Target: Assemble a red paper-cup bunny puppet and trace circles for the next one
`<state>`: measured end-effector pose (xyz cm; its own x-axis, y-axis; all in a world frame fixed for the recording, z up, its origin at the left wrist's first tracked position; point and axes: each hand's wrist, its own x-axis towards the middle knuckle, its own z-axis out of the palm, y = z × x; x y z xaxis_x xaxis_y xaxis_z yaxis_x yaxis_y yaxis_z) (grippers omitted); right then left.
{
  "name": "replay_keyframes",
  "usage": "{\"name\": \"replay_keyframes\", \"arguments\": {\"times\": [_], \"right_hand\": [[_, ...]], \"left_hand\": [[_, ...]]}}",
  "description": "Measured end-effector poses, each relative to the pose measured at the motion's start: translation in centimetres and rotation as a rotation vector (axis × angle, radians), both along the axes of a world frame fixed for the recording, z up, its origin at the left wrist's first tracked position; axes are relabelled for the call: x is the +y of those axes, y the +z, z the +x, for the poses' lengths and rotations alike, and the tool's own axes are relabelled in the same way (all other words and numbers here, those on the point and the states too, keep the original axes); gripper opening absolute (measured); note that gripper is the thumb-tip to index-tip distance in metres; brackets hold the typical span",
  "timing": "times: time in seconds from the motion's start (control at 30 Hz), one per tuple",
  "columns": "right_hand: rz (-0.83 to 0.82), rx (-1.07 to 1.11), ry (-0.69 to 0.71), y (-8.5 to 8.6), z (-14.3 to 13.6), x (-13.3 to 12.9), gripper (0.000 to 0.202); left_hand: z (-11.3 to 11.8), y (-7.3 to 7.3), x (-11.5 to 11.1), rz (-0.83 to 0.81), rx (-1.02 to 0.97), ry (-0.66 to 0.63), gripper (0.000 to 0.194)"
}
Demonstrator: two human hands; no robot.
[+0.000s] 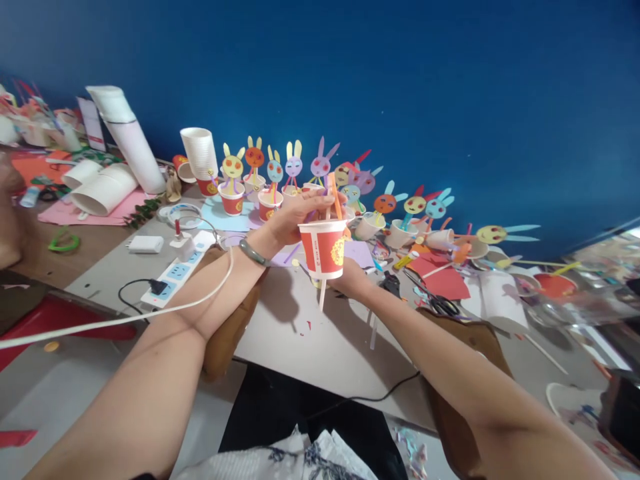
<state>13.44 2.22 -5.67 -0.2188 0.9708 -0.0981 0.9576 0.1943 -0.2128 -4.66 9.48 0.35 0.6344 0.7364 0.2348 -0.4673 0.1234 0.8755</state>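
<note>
Red-and-white paper cup (323, 250) held up above the grey surface (285, 333), near its middle, open end up. White stick (323, 295) pokes out under the cup's base, also shows above the rim, next to an orange strip (334, 193). Left hand (306, 207) above the rim, grip pinched at the white stick and orange strip. Right hand (347, 277) behind and beside the cup, partly hidden by it, can't tell how closed the grip is. Other containers: row of paper cups with rabbit-eared faces above them, e.g. a red cup (231, 200) with a yellow face (233, 167), on blue paper (227, 219). Tall nested stack of white cups (199, 150) behind left, contents not visible. More white cups (105, 190) on their side on pink paper (55, 212), far left. White bottle (127, 140) behind them. Scissors (443, 305) right, near red paper (445, 277)
</note>
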Motion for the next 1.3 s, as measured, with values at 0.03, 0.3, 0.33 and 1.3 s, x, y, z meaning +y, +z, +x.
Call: {"name": "replay_keyframes", "arguments": {"times": [0.03, 0.3, 0.33, 1.3], "right_hand": [[-0.004, -0.027, -0.007, 0.7, 0.6, -0.9, 0.015], [-0.206, 0.341, 0.39, 11.0, 6.8, -9.2, 0.015], [-0.202, 0.494, 0.418, 12.2, 6.8, -9.5, 0.013], [0.351, 1.193, -0.095, 7.0, 4.9, -1.1, 0.036]], "left_hand": [[0.1, -0.1, 0.1, -0.005, -0.009, 0.004, 0.031], [1.3, -0.3, -0.8, -0.09, 0.086, 0.048, 0.013], [1.5, -0.3, -1.2, -0.087, 0.112, 0.06, 0.011], [4.3, -1.0, -5.5, 0.208, 0.514, 0.116, 0.015]]}}
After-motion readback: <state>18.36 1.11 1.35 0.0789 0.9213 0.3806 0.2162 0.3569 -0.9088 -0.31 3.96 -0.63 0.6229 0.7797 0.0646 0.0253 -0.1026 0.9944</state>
